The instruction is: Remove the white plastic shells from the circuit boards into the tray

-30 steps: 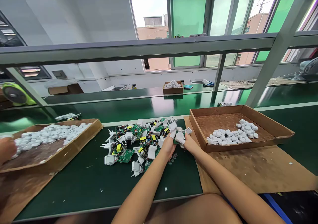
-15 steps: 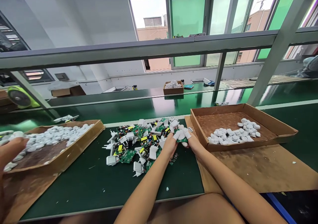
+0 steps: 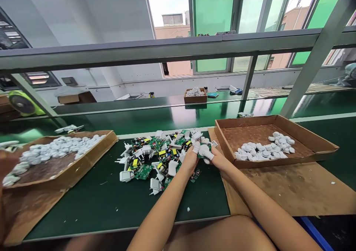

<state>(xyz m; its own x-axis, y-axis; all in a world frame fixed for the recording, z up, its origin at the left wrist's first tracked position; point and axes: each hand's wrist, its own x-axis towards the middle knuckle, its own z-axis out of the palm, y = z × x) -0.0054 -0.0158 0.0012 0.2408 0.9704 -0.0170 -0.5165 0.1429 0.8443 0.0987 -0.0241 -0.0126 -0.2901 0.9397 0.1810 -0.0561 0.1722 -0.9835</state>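
Observation:
My left hand (image 3: 191, 157) and my right hand (image 3: 217, 158) meet at the right end of a heap of parts. Both have white coverings on the fingertips. Closed between them is a white plastic piece (image 3: 205, 151) with a little green circuit board showing beside it; my fingers hide much of it. The heap holds green circuit boards (image 3: 143, 172) with yellow and dark components, and white plug housings (image 3: 126, 176). One white housing (image 3: 155, 186) lies at the heap's front.
To the right, a shallow cardboard tray (image 3: 308, 156) with white pieces (image 3: 263, 151) rests on a cardboard sheet (image 3: 294, 188). Another cardboard tray (image 3: 91, 160) of white pieces stands left, beside a co-worker's blurred arm (image 3: 8, 165). A metal rail (image 3: 167, 53) crosses above the green bench (image 3: 111, 206).
Between my hands the green board shows less, and the white piece now faces up. The co-worker's hand has drawn back left, out of the left tray. The view has shifted slightly.

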